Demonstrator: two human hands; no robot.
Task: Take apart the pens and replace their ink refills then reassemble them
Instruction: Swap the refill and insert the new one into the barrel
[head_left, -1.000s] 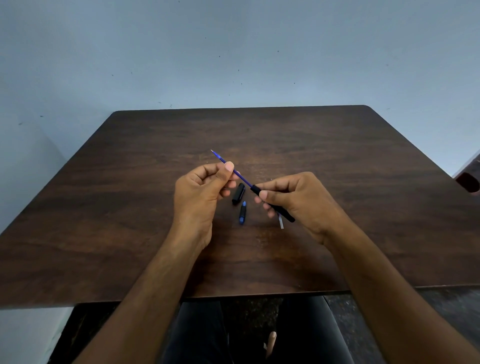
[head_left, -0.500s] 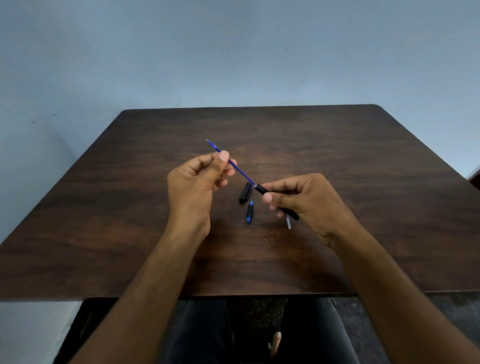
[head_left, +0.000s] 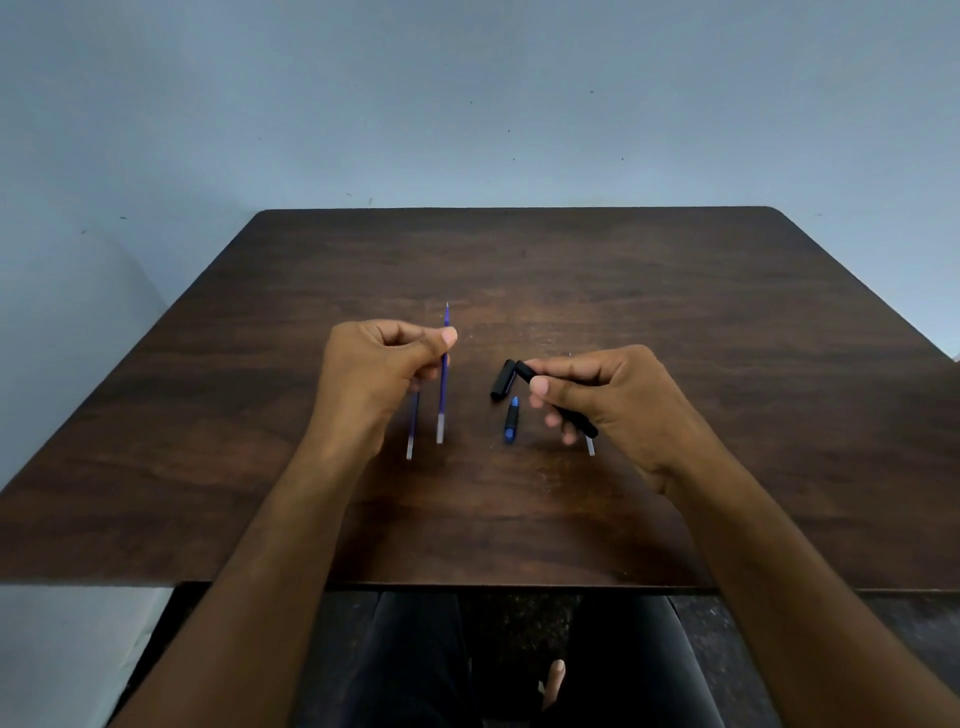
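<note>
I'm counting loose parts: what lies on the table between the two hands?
In the head view, a black cap and a blue-tipped piece lie between left hand and right hand.

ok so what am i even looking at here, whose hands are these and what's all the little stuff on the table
This is one picture from a camera worn on a person's head, looking forward and down, so the two arms reaching in from the bottom are the wearer's own. There is no machine here.

The left hand pinches a thin blue ink refill, fully out of its pen, tip pointing away. A second refill lies partly hidden under that hand.

The right hand grips the empty black pen barrel.

On the dark wooden table between the hands lie a black cap and a small blue and black pen piece. A pale refill end pokes out beneath the right hand.
</note>
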